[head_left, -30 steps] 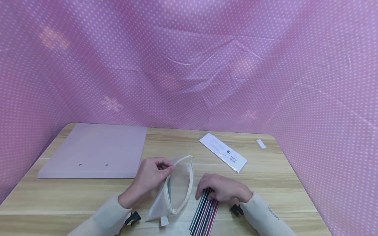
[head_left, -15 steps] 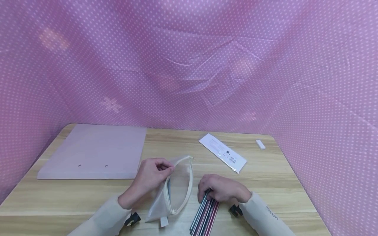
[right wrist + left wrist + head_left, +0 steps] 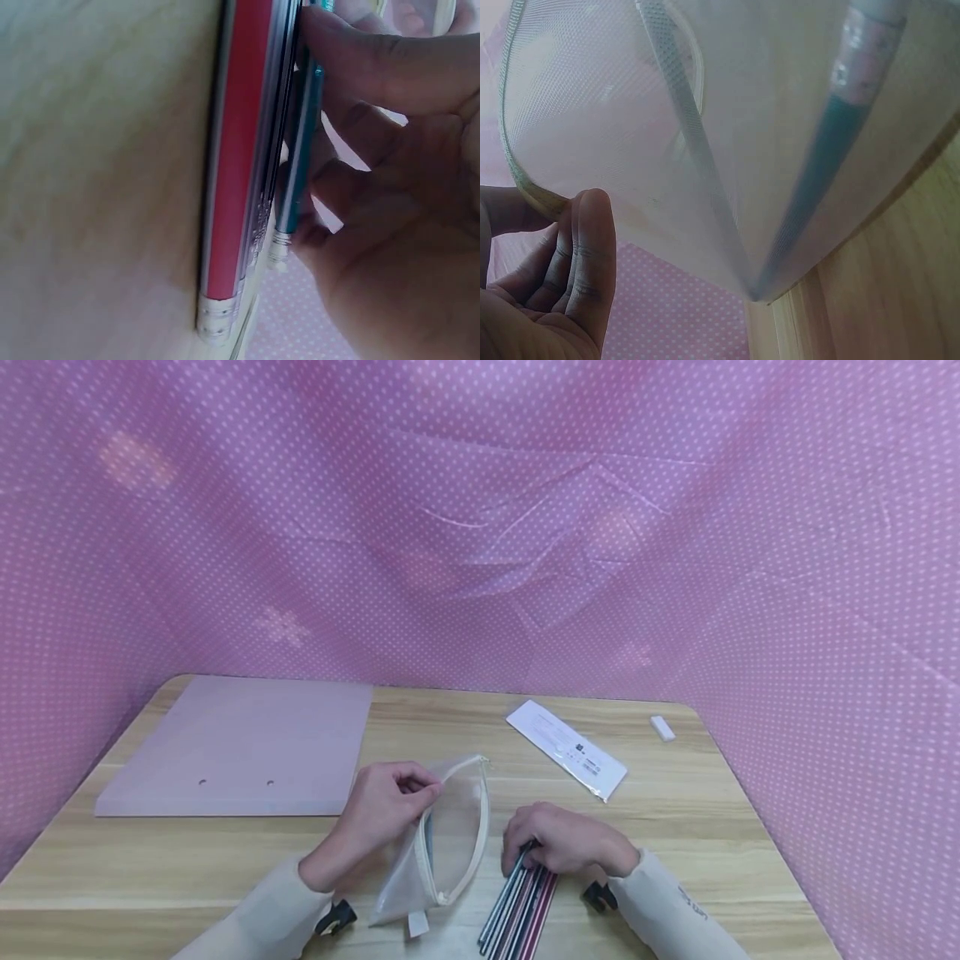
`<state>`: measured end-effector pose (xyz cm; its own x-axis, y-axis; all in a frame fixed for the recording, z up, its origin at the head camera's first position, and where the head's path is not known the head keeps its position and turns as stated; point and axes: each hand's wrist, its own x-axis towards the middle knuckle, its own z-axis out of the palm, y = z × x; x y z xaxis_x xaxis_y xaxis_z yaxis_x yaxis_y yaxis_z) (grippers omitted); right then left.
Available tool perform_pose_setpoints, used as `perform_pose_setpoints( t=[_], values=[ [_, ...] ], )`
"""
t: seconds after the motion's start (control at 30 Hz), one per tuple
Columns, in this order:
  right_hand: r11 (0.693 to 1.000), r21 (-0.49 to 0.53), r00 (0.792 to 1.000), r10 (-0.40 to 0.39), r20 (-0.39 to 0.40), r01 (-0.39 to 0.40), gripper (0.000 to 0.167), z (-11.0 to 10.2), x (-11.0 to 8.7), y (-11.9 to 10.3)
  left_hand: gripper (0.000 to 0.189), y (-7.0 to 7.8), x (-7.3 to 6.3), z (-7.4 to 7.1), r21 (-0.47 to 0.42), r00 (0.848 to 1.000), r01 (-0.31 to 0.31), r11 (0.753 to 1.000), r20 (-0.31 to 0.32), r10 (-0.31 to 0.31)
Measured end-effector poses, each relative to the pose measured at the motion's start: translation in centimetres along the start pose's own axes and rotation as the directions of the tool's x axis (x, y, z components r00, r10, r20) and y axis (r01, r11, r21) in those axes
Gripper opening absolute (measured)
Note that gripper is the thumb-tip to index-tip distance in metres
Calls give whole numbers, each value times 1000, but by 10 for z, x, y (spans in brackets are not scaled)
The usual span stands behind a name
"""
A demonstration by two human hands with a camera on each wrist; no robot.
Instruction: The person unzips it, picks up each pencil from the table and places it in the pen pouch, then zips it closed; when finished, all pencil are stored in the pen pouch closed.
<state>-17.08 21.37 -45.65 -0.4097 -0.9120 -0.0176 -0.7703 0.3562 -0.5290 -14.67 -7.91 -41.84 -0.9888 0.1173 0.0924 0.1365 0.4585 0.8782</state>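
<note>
My left hand (image 3: 386, 797) pinches the rim of a translucent mesh zip pouch (image 3: 399, 887), whose mouth gapes toward the right. Through the mesh in the left wrist view, a teal pencil (image 3: 829, 150) with an eraser end lies inside, beside a slim grey strip or stick (image 3: 682, 90) that is too blurred to name. To the right of the pouch, several striped pencils (image 3: 521, 914) lie side by side on the table. At their far end, my right hand (image 3: 562, 839) pinches a teal pencil (image 3: 300, 165) between thumb and fingers, next to a red pencil (image 3: 241, 150).
A large pale pink binder or board (image 3: 247, 743) with two holes covers the table's left side. Toward the back right lie a white flat packet (image 3: 567, 748) and a small white eraser-like block (image 3: 662, 727). Pink dotted cloth (image 3: 480, 568) hangs behind the wooden table (image 3: 697, 827).
The right hand's fingers have drawn in slightly to the right around the teal pencil, whose near end has shifted a little left. My left hand and the pouch stay put.
</note>
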Motion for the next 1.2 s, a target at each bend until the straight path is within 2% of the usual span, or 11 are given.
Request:
perform_pose_setpoints(
  t=[0.1, 0.27, 0.47, 0.6, 0.73, 0.93, 1.07, 1.2],
  values=[
    [1000, 31, 1000, -5, -11, 5, 35, 0, 0, -1, 5, 0, 0, 0, -4, 1000, 0, 1000, -2, 0],
    [990, 142, 1000, 15, 2, -15, 34, -3, -2, -3, 5, -1, 1, -1, 0, 1000, -2, 1000, -8, 2],
    [960, 281, 999, -13, 30, 4, 30, -9, -7, -3, 5, -1, 1, 0, -1, 1000, 9, 1000, -1, -9],
    [927, 375, 1000, -15, -27, 24, 27, -16, -10, -3, 6, -1, 1, 0, -7, 1000, 12, 1000, 3, -12],
    [876, 482, 991, 60, -120, 6, 23, -21, -12, -2, 6, -1, 1, -1, -7, 1000, 10, 1000, 2, -10],
    [780, 626, 959, 182, -217, -7, 29, -23, -15, -1, 5, -1, 1, -1, 0, 1000, 17, 1000, -2, -17],
    [763, 646, 950, 223, -220, -29, 36, -23, -14, -2, 5, -1, 1, -1, -7, 1000, 17, 1000, -6, -17],
    [769, 633, 955, 246, -166, -88, 38, -22, -12, -1, 4, -1, 1, -1, -1, 1000, 8, 1000, -15, -8]
  ],
)
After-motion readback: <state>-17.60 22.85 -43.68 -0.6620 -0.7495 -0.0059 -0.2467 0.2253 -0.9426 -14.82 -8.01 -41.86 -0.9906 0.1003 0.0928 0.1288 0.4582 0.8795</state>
